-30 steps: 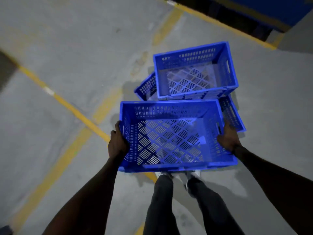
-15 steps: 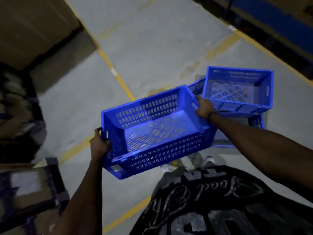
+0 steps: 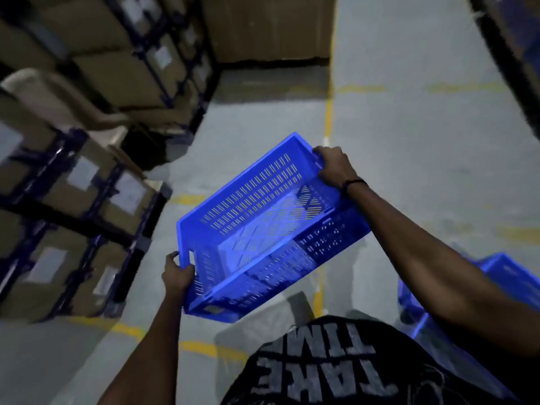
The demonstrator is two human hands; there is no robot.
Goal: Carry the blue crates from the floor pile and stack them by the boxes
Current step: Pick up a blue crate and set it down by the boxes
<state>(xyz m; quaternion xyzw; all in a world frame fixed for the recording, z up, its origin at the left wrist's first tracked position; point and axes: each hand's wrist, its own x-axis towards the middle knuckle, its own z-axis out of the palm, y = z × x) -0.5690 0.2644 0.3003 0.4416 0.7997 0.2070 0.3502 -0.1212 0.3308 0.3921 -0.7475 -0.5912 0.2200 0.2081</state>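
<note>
Slotted plastic crate (image 3: 263,226) swung boxward (image 3: 96,182).

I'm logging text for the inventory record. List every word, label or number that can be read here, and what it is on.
"TAKE TIME": large pale letters on the black shirt, seen upside down from the head camera.
White labels on the cardboard boxes: too blurred to read.
Small plate on the blue crate near its lower corner: too small to read.
Yellow floor lines: plain markings, no text.

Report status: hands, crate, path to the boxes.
Left hand and right hand both gripping the blue crate by its ends, crate tilted, off the floor. Boxes ahead on the left. Floor between looks clear.
</note>
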